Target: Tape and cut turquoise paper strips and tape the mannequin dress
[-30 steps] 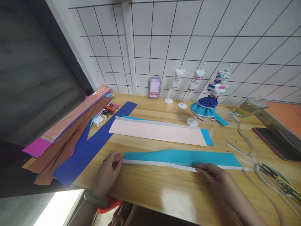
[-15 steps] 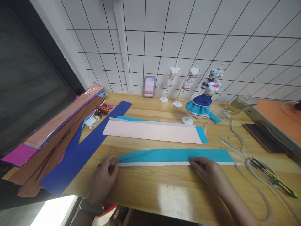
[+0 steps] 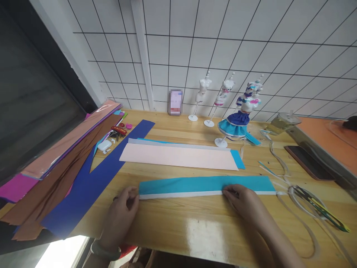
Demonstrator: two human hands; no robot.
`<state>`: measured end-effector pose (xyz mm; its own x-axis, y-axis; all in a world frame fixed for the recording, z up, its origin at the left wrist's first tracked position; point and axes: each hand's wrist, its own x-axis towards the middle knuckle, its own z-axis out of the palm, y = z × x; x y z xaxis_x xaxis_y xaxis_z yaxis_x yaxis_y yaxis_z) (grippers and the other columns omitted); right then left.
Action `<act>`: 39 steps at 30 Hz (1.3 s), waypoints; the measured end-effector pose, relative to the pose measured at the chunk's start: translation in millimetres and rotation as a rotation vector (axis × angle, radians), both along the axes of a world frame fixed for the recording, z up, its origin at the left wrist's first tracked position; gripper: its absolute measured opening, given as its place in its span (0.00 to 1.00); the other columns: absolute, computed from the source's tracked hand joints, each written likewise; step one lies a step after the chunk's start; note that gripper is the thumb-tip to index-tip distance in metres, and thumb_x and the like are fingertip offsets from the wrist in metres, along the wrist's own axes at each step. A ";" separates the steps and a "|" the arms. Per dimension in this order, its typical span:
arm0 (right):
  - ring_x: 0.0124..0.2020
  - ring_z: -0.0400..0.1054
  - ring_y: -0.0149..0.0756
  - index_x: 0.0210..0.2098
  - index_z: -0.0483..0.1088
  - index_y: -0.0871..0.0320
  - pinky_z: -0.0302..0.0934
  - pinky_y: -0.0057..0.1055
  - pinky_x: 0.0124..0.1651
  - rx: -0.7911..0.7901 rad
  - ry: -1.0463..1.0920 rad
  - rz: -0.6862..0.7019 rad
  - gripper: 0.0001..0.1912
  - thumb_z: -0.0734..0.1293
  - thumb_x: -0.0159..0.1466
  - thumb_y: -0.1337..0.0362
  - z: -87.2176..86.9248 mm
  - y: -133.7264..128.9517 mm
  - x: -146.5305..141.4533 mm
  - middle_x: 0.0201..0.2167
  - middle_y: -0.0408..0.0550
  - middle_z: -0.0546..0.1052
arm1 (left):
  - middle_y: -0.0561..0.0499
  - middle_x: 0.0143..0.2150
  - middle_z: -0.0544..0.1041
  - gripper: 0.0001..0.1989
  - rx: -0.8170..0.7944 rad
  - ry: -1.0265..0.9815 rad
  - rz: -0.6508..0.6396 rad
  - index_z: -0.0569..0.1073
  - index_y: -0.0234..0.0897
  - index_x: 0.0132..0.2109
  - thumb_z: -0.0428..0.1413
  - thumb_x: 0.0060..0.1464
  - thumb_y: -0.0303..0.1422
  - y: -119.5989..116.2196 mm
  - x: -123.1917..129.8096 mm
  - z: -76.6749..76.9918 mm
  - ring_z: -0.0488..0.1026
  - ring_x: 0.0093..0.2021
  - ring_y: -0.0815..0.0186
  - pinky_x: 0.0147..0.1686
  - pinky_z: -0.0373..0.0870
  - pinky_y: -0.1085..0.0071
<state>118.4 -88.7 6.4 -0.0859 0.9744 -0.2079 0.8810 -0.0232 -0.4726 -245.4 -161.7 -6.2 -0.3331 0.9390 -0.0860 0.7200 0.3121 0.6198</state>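
A turquoise paper strip [image 3: 184, 184] lies lengthwise across the table in front of me, a white band [image 3: 181, 194] running along its near edge. At its left end, my left hand [image 3: 122, 210] pinches the lower corner between thumb and finger. Right of the strip's middle, my right hand [image 3: 244, 203] has its fingers closed on the white-banded edge. Just beyond the strip lies a pale pink sheet [image 3: 178, 155], with grey and blue pieces showing from beneath it.
Blue [image 3: 100, 182] and brown strips [image 3: 61, 167] spread over the left side. At the back stand a phone [image 3: 175, 102] and several small mannequins, one in a blue ruffled skirt [image 3: 235, 128]. Thin ribbon [image 3: 312, 238] and a yellow-and-black cutter [image 3: 325, 210] lie right, near a dark flat case [image 3: 308, 162].
The whole view has shifted slightly. The strip's left end now lies flatter and squarer beside my left hand. Both hands keep their hold on its near edge.
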 end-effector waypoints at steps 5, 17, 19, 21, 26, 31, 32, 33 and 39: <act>0.31 0.70 0.40 0.28 0.72 0.54 0.58 0.30 0.31 -0.005 -0.060 0.001 0.13 0.58 0.57 0.57 -1.1 2.7 -1.5 0.30 0.45 0.78 | 0.51 0.36 0.76 0.13 -0.011 -0.001 0.005 0.65 0.41 0.43 0.48 0.51 0.40 0.4 -1.6 -1.0 0.72 0.38 0.60 0.39 0.67 0.65; 0.28 0.68 0.37 0.25 0.70 0.55 0.56 0.28 0.28 -0.055 -0.035 0.008 0.12 0.58 0.56 0.57 -0.7 6.6 -1.4 0.26 0.45 0.77 | 0.51 0.37 0.76 0.13 -0.057 0.034 -0.017 0.64 0.42 0.44 0.47 0.53 0.40 2.4 -1.8 2.6 0.72 0.40 0.60 0.39 0.66 0.65; 0.29 0.69 0.37 0.26 0.70 0.54 0.56 0.28 0.29 -0.064 -0.023 0.003 0.12 0.58 0.56 0.57 -0.7 7.0 -1.4 0.27 0.44 0.77 | 0.51 0.37 0.76 0.13 -0.053 0.074 -0.024 0.64 0.42 0.44 0.47 0.53 0.40 2.3 -1.1 2.5 0.72 0.40 0.60 0.39 0.66 0.65; 0.29 0.69 0.37 0.26 0.70 0.54 0.56 0.28 0.29 -0.072 -0.019 0.000 0.12 0.58 0.56 0.57 -0.8 7.4 -1.3 0.27 0.44 0.77 | 0.51 0.37 0.76 0.13 -0.044 0.112 -0.041 0.64 0.41 0.45 0.46 0.54 0.39 2.3 0.5 1.7 0.72 0.40 0.60 0.39 0.65 0.65; 0.30 0.69 0.38 0.27 0.72 0.54 0.56 0.28 0.30 -0.053 -0.048 -0.001 0.12 0.58 0.56 0.58 -2.0 7.7 -1.1 0.28 0.45 0.77 | 0.49 0.39 0.76 0.13 0.005 0.271 -0.096 0.65 0.40 0.45 0.44 0.54 0.38 2.2 2.9 -2.2 0.72 0.42 0.58 0.40 0.64 0.64; 0.31 0.70 0.37 0.27 0.72 0.55 0.56 0.28 0.31 -0.042 -0.047 -0.001 0.12 0.58 0.57 0.59 -2.9 7.6 -1.5 0.29 0.46 0.78 | 0.47 0.41 0.74 0.13 0.014 0.416 -0.076 0.66 0.37 0.45 0.43 0.55 0.34 3.9 -14.0 -0.2 0.70 0.44 0.57 0.42 0.64 0.63; 0.31 0.70 0.37 0.27 0.72 0.55 0.56 0.28 0.32 -0.038 -0.046 -0.001 0.12 0.58 0.57 0.60 -2.9 7.6 -1.6 0.29 0.46 0.78 | 0.46 0.40 0.74 0.13 0.023 0.438 -0.053 0.66 0.36 0.45 0.43 0.55 0.34 5.4 -15.8 2.0 0.70 0.44 0.57 0.41 0.64 0.62; 0.32 0.70 0.37 0.27 0.72 0.55 0.56 0.27 0.32 -0.034 -0.045 0.000 0.12 0.58 0.57 0.60 -2.9 7.7 -1.6 0.29 0.46 0.78 | 0.45 0.40 0.74 0.13 0.044 0.452 -0.035 0.66 0.36 0.44 0.43 0.55 0.34 7.3 -14.5 4.8 0.70 0.42 0.56 0.41 0.64 0.62; 0.34 0.70 0.37 0.28 0.72 0.55 0.55 0.27 0.32 0.003 -0.068 0.015 0.11 0.59 0.57 0.62 -1.8 6.5 -3.6 0.31 0.47 0.78 | 0.48 0.37 0.74 0.10 0.362 0.174 -0.445 0.70 0.37 0.40 0.45 0.55 0.30 25.6 83.5 25.0 0.69 0.40 0.61 0.42 0.64 0.64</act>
